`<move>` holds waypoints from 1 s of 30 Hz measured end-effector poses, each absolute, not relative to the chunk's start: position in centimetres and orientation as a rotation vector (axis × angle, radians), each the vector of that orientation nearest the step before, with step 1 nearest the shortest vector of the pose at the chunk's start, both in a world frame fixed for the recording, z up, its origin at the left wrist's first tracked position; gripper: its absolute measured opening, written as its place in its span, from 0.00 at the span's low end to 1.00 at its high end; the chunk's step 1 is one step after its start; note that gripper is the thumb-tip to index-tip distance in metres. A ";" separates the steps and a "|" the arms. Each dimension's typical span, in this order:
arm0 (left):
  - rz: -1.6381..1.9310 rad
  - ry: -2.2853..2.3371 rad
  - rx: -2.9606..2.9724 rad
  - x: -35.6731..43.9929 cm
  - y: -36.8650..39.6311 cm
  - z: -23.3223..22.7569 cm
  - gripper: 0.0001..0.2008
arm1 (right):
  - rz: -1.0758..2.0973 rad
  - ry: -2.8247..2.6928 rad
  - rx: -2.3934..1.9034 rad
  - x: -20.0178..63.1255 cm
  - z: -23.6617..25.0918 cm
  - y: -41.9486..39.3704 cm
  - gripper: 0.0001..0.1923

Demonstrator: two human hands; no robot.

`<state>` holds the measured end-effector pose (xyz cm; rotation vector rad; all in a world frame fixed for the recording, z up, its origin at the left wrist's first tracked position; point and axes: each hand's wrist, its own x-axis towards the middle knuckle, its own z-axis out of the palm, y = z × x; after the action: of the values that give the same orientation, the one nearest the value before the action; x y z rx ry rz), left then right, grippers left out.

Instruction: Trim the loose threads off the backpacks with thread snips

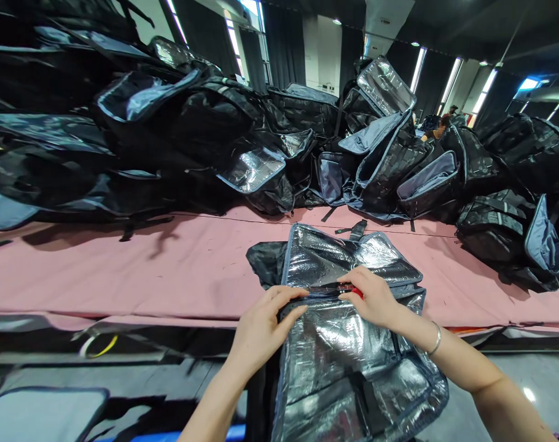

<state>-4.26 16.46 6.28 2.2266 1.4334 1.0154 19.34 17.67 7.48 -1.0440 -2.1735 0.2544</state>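
While the foil-lined bag lay open at the near edge of the pink table, the left hand pinched its dark seam. The right hand gripped a small red-handled tool against the same seam. Black bags were heaped behind, well apart.

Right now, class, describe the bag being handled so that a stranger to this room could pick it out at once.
Find the long pink table with black bags heaped along its far side. At its near edge one bag lies alone, opened out, under the left hand and right hand. Unlike the dark heap, it shows crinkled silver lining almost all over.
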 end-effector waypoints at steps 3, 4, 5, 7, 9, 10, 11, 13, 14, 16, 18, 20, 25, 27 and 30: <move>1.151 1.384 2.335 -4.4 15.9 5.5 0.10 | 0.358 -2.089 -1.211 19.3 7.1 15.9 0.11; 1.196 1.375 2.364 -4.3 15.8 5.3 0.11 | 0.392 -2.072 -1.239 19.2 7.0 15.4 0.11; 1.236 1.366 2.391 -4.2 15.6 5.1 0.11 | 0.429 -2.058 -1.261 19.1 6.9 14.9 0.12; 1.297 1.356 2.446 -4.0 15.3 4.9 0.11 | 0.502 -2.028 -1.312 18.7 6.9 14.2 0.12; 1.332 1.340 2.506 -3.7 15.2 4.9 0.11 | 0.563 -1.989 -1.394 18.2 6.9 13.8 0.12; 1.349 1.327 2.537 -3.6 15.1 5.0 0.11 | 0.587 -1.965 -1.434 18.0 6.9 13.8 0.12; 1.368 1.312 2.569 -3.5 15.0 5.1 0.10 | 0.610 -1.946 -1.459 17.8 6.9 13.8 0.11; 1.402 1.284 2.625 -3.5 14.9 5.2 0.10 | 0.646 -1.938 -1.465 17.4 6.9 13.9 0.09; 1.413 1.273 2.646 -3.4 14.8 5.3 0.10 | 0.655 -1.946 -1.457 17.3 6.9 14.0 0.08; 1.422 1.261 2.666 -3.4 14.6 5.4 0.11 | 0.651 -1.973 -1.454 17.2 6.9 14.1 0.06; 1.413 1.272 2.660 -3.4 14.4 5.3 0.11 | 0.626 -2.003 -1.472 17.1 7.0 14.1 0.05; 1.401 1.292 2.641 -3.4 14.3 5.2 0.11 | 0.596 -2.032 -1.484 17.1 7.1 14.0 0.05; 1.398 1.299 2.609 -3.4 14.1 5.0 0.12 | 0.559 -2.092 -1.504 17.1 7.5 14.0 0.06; 1.407 1.285 2.601 -3.3 14.0 5.0 0.12 | 0.562 -2.105 -1.504 17.1 7.5 14.0 0.05; 1.428 1.286 2.590 -3.3 13.8 5.2 0.11 | 0.587 -2.084 -1.472 17.0 7.3 14.1 0.04</move>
<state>-3.28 13.79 5.17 2.5898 1.2858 1.4280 17.01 14.12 7.25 -1.4718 -2.0842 0.5869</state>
